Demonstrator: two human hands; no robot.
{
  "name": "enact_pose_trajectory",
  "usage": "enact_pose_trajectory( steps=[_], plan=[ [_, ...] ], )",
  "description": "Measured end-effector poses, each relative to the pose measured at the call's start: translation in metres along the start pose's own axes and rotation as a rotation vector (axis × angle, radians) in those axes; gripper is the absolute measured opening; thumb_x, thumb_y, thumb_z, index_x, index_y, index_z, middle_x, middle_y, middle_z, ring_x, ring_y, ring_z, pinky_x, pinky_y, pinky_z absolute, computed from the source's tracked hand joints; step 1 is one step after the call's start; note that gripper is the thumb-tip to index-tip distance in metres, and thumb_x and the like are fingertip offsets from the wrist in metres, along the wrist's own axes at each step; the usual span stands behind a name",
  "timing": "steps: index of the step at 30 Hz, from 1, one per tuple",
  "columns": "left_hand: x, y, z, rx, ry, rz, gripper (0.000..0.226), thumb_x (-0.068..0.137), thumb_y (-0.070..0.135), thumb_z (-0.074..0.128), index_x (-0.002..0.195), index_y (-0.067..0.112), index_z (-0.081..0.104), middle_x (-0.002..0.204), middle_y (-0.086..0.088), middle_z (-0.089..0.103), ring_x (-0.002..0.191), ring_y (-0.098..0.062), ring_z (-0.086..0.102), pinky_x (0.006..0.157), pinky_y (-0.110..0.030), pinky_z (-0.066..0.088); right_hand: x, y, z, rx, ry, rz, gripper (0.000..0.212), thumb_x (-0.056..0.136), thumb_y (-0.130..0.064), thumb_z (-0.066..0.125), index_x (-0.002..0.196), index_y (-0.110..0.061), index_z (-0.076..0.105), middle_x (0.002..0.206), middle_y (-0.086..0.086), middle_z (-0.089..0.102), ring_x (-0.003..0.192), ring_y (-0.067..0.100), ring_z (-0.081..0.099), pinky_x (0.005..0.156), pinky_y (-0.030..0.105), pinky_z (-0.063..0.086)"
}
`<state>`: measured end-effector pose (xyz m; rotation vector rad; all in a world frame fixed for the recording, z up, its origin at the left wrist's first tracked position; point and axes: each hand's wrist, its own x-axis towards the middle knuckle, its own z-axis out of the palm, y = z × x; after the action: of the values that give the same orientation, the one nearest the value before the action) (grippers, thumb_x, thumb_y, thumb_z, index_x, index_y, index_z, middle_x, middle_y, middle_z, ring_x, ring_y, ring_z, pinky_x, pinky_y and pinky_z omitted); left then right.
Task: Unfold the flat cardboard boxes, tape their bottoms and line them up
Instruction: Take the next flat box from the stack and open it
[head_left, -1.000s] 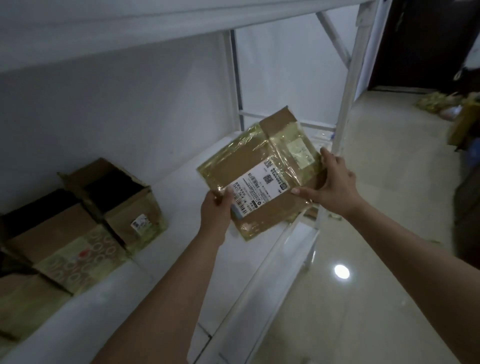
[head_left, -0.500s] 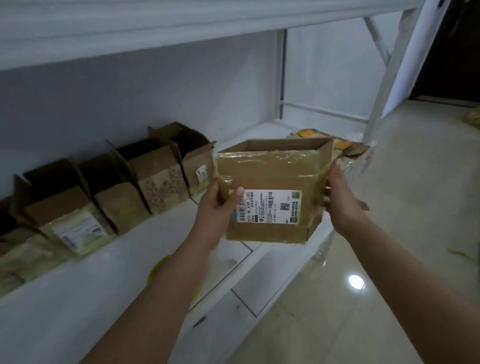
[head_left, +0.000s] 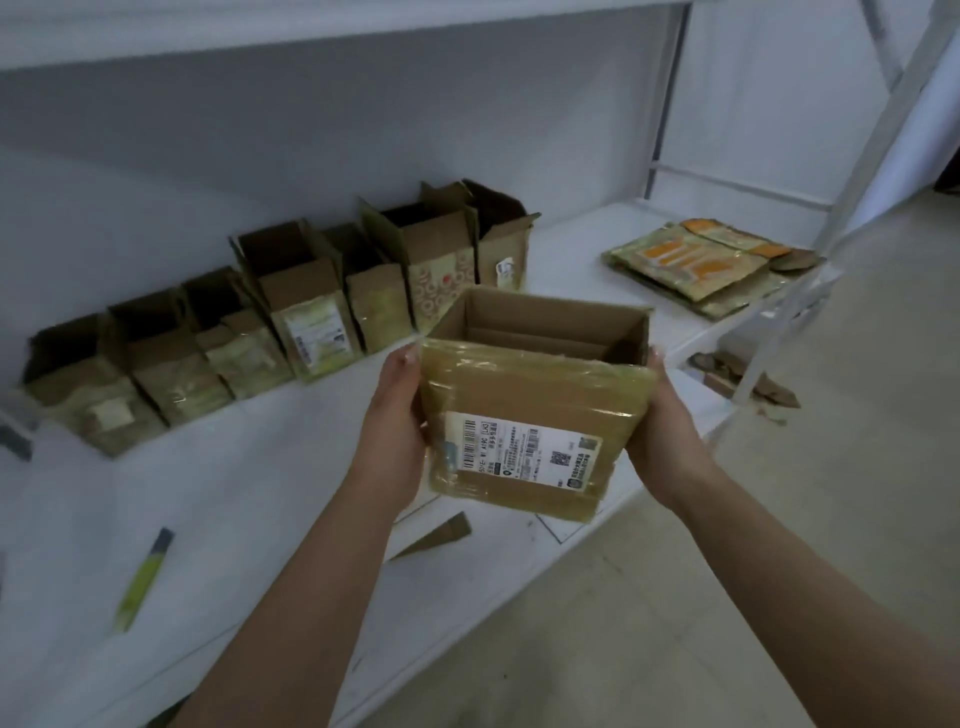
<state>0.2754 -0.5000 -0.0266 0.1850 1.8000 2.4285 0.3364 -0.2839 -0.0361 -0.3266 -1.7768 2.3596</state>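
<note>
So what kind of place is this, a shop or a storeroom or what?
Probably a storeroom or small packing area, not a shop. A long white shelf carries a row of opened used boxes and a pile of flattened ones, and both hands hold another box.

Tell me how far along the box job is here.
Done: a row of opened brown cardboard boxes lines the white shelf. In hand: left hand and right hand hold an unfolded labelled box. Left: the flat stack at the far end.
</note>
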Motion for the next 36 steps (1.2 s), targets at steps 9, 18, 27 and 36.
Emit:
enact_pose_trajectory(
  steps=[9,18,27,36],
  plan=[
    [-0.009,0.023,-0.117,0.082,0.110,0.105,0.036,0.096,0.054,0.040,0.112,0.037,0.068,0.115,0.004,0.070,0.113,-0.014,0.064,0.101,-0.045,0.045,0.000,0.038,0.117,-0.005,-0.134,0.059,0.068,0.083,-0.072,0.031,0.108,-0.027,0.074,0.110,0.009,0.073,0.109,0.023,0.067,0.104,0.043,0.045],
    [-0.016,0.026,-0.245,0.201,0.095,0.095,0.060,0.080,0.078,0.047,0.111,0.031,0.069,0.114,-0.002,0.070,0.110,-0.018,0.064,0.088,-0.033,0.052,0.009,0.098,0.234,0.085,-0.147,0.007,0.056,0.086,-0.054,0.058,0.133,-0.022,0.052,0.123,0.013,0.066,0.108,0.026,0.067,0.087,0.040,0.056],
    [-0.011,0.028,-0.263,0.284,0.035,0.080,0.044,0.088,0.061,0.052,0.097,0.020,0.064,0.096,-0.005,0.071,0.089,-0.018,0.068,0.076,-0.033,0.053,0.008,0.102,0.246,0.102,-0.042,-0.192,0.023,0.082,-0.044,0.059,0.104,-0.041,0.067,0.097,-0.008,0.070,0.088,0.013,0.065,0.072,0.028,0.056],
    [-0.017,0.029,-0.257,0.309,0.027,0.107,0.038,0.092,0.055,0.047,0.102,0.022,0.062,0.095,-0.001,0.071,0.086,-0.014,0.069,0.069,-0.022,0.054,0.017,0.098,0.237,0.006,-0.215,-0.190,0.019,0.084,0.000,0.068,0.089,-0.015,0.057,0.079,0.006,0.060,0.069,0.020,0.058,0.053,0.030,0.050]
  ],
)
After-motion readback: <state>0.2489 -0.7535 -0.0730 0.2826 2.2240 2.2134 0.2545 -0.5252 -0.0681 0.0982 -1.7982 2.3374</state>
